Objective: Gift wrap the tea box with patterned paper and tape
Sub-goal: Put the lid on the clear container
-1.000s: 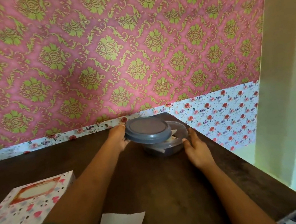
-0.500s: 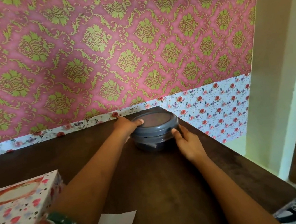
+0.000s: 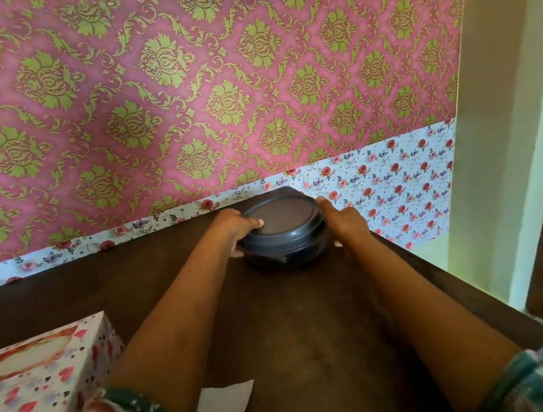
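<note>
A box wrapped in white floral paper [image 3: 34, 385] lies at the near left of the dark wooden table [image 3: 296, 323]. At the table's far right corner stands a round grey plastic container [image 3: 284, 235] with its lid on. My left hand [image 3: 234, 226] grips its left side, thumb resting on the lid. My right hand [image 3: 343, 220] holds its right side. What is inside the container is hidden.
A white scrap of paper [image 3: 224, 409] lies near the table's front edge between my forearms. Pink and green patterned wall behind, with a floral strip [image 3: 398, 185] along its foot. The table's right edge drops off beside a pale green wall.
The lid, held tilted above the open container a second ago, now sits flat on it. Both hands have closed around the container's sides, the right one shifting to its far right.
</note>
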Motion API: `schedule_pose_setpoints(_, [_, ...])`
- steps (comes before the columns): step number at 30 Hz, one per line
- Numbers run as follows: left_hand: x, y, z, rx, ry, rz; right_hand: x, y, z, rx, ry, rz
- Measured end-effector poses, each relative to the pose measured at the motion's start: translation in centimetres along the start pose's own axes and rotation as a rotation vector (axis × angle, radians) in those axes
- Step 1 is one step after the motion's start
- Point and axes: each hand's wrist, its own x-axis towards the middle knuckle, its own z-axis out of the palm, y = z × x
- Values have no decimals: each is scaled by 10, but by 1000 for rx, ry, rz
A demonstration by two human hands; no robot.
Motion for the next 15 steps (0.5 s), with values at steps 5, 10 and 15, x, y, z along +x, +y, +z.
schedule_pose_setpoints(5, [-1, 3, -6, 50, -67, 12, 38, 3, 6, 91, -33, 65])
schedule_pose_setpoints(10, [7, -5, -12, 128, -72, 44, 42, -4, 3, 153, -63, 102])
schedule_pose_setpoints(15, [17, -8, -14, 255, -32, 143, 52, -5, -3, 128, -157, 134])
